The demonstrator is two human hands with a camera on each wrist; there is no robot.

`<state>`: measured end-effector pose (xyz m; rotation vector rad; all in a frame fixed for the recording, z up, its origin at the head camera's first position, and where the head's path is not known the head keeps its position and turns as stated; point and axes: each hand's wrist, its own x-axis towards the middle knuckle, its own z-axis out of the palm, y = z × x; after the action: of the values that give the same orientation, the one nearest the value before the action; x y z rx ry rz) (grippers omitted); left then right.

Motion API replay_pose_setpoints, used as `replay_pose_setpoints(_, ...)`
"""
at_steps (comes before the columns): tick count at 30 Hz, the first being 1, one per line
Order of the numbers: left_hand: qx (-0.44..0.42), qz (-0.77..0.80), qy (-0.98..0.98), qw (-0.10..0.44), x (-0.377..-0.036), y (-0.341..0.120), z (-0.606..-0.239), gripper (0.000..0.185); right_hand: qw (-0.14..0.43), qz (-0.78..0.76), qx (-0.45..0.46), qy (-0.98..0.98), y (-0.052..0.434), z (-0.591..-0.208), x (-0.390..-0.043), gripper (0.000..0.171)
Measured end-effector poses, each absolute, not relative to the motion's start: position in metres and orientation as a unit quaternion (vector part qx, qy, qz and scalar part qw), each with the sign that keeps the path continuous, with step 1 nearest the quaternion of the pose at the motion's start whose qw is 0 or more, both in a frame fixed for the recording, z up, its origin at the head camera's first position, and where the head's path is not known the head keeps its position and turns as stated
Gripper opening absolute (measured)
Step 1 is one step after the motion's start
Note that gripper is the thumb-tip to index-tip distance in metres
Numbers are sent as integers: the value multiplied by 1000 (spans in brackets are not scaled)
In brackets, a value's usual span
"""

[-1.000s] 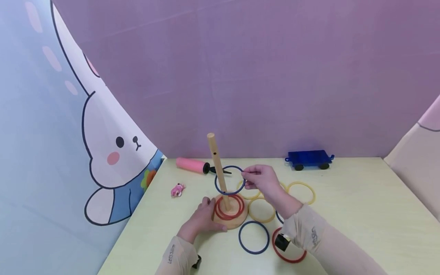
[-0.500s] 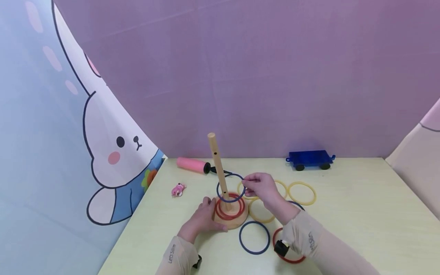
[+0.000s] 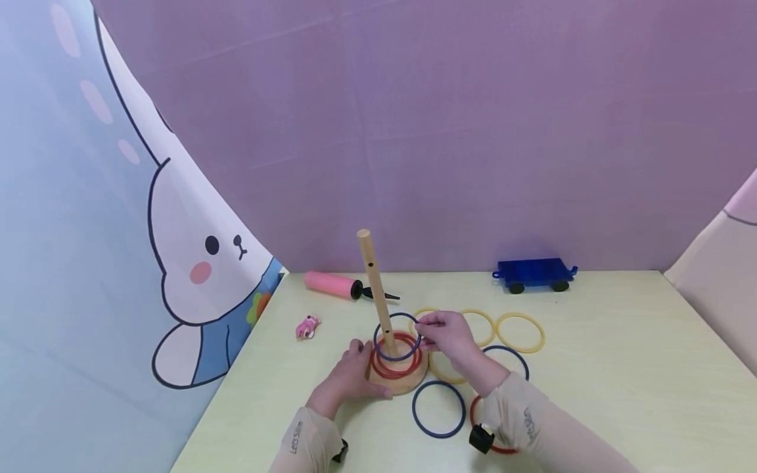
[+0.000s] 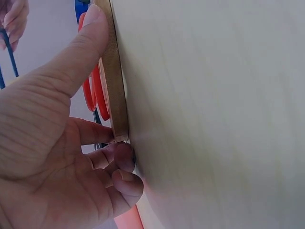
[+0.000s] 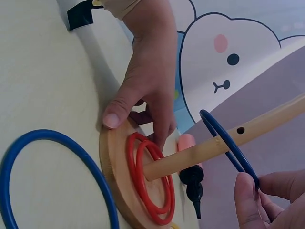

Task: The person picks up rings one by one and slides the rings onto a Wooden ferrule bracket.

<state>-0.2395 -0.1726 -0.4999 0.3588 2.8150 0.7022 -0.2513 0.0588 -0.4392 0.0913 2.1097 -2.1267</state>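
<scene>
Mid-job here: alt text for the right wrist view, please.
The right hand pinches a blue ring that encircles the wooden peg, clear of two red rings lying around its foot. The left hand grips the edge of the round base; another blue ring lies on the table.

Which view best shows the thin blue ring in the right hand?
The right wrist view: the thin blue ring looks large there, looped round the tan wooden post and pinched by the right hand. The head view shows it smaller; the left wrist view catches only part, cut off at the edge.
</scene>
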Motion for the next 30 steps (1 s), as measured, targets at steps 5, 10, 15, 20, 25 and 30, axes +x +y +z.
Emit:
replay_pose_setpoints(5, 116, 241, 957, 113, -241, -173, -502, 113, 74, -703, 32, 707, 56, -448, -251, 13)
replay_pose_setpoints(10, 122, 236, 958, 109, -239, -174, -503, 115, 77, -698, 30, 711, 53, -458, -251, 13)
replay_pose_setpoints(15, 130, 236, 958, 100, -238, -174, -502, 115, 82, -687, 28, 721, 51, -469, -252, 13)
replay_pose_setpoints(20, 138, 231, 959, 93, -237, -175, -503, 116, 84, -686, 34, 722, 49, -478, -255, 13)
replay_pose_setpoints(25, 142, 227, 959, 89, -238, -174, -503, 117, 86, -684, 40, 724, 48, -484, -258, 12)
replay_pose_setpoints(30, 140, 226, 959, 95, -238, -174, -503, 118, 87, -672, 43, 734, 48, -488, -259, 12)
